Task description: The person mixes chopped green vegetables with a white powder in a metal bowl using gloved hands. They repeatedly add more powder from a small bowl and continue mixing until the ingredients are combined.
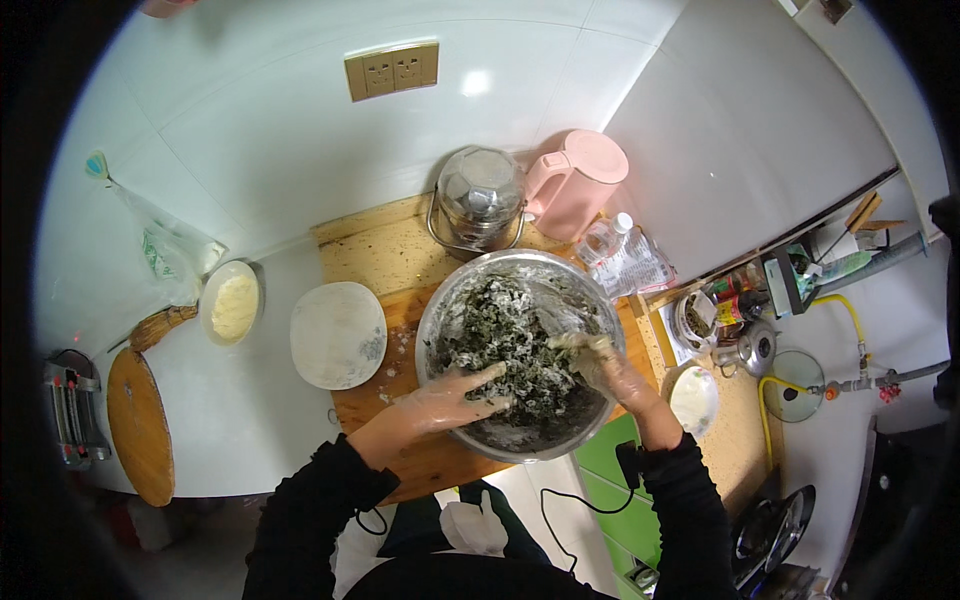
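A large stainless steel bowl [517,259] stands in front of me on a wooden board [420,476]. Inside it lies a mass of chopped dark greens dusted with white flour [517,337]. My left hand [450,401] reaches over the bowl's near-left rim, fingers spread at the edge of the mix. On the right side of the bowl, my right hand [600,367] is coated with flour and bits of green. Its fingers curl beside the mix; whether they hold any of it, I cannot tell.
Left of the bowl sits a white plate-like lid [337,335]; farther left are a bowl of pale flour [234,304] and a round wooden board [140,427]. Behind stand a lidded metal pot [480,195], a pink kettle [577,184] and a plastic bottle [604,240]. A dish [694,401] is at right.
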Available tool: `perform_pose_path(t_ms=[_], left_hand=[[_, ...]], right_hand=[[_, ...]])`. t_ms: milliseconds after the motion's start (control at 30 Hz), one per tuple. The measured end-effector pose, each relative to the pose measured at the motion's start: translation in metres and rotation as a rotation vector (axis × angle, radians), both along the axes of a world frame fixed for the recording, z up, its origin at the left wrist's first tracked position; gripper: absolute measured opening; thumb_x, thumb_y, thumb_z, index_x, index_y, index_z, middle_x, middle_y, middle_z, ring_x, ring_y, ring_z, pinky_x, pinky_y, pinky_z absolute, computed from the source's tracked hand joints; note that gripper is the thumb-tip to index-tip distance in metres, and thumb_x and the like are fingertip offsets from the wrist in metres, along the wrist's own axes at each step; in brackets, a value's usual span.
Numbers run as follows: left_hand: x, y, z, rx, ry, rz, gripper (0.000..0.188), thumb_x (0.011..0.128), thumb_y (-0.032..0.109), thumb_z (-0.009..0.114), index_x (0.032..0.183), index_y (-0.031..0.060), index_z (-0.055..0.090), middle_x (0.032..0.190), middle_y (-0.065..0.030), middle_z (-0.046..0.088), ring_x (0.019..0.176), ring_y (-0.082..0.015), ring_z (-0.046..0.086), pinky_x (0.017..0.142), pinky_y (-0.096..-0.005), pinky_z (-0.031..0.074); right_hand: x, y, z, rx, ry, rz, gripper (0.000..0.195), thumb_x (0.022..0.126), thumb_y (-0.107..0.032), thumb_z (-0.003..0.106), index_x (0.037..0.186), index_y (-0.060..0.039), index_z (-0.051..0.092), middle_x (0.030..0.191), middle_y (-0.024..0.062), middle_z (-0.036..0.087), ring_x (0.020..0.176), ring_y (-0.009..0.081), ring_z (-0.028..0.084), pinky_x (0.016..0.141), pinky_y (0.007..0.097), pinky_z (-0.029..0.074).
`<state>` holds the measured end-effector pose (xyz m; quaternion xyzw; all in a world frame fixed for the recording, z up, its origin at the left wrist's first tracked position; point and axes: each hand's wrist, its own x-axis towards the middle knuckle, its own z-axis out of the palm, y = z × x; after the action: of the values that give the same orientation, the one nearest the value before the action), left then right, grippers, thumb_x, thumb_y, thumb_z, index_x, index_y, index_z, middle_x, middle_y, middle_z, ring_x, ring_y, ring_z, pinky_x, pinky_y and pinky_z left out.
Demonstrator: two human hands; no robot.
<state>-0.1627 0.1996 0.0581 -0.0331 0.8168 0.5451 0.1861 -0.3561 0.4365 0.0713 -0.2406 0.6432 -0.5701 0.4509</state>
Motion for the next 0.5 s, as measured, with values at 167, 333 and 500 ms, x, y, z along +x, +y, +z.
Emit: perform_pose_path(t_ms=[167, 333, 500], left_hand=[[0.003, 0.009, 0.051, 0.573, 0.054, 0.249, 0.057, 0.103, 0.035, 0.046, 0.154, 0.0225, 0.025, 0.156, -0.0106, 0.026, 0.141, -0.0272, 0.033, 0.116, -0.0406, 0.027], [-0.01, 0.026, 0.03, 0.179, 0.193, 0.117, 0.052, 0.099, 0.019, 0.051, 0.146, 0.0374, 0.039, 0.151, -0.008, 0.034, 0.138, -0.0331, 0.034, 0.116, -0.0448, 0.027], [-0.007, 0.034, 0.005, -0.306, 0.228, 0.037, 0.047, 0.095, 0.039, 0.058, 0.133, 0.0109, 0.056, 0.13, -0.0156, 0.051, 0.123, -0.0316, 0.046, 0.107, -0.0417, 0.035]], right_hand=[[0.013, 0.026, 0.026, -0.065, -0.494, -0.318, 0.108, 0.077, -0.083, 0.044, 0.147, -0.0019, 0.03, 0.142, 0.0244, 0.045, 0.131, 0.0371, 0.044, 0.11, 0.0517, 0.034], [0.041, 0.012, 0.026, -0.355, -0.734, -0.365, 0.119, 0.067, -0.088, 0.05, 0.143, 0.0018, 0.031, 0.14, 0.025, 0.042, 0.13, 0.0389, 0.041, 0.113, 0.0549, 0.029], [0.057, -0.014, 0.017, -0.546, -0.771, -0.493, 0.103, 0.073, -0.082, 0.052, 0.144, -0.01, 0.036, 0.143, 0.0169, 0.042, 0.131, 0.0365, 0.04, 0.113, 0.0536, 0.029]])
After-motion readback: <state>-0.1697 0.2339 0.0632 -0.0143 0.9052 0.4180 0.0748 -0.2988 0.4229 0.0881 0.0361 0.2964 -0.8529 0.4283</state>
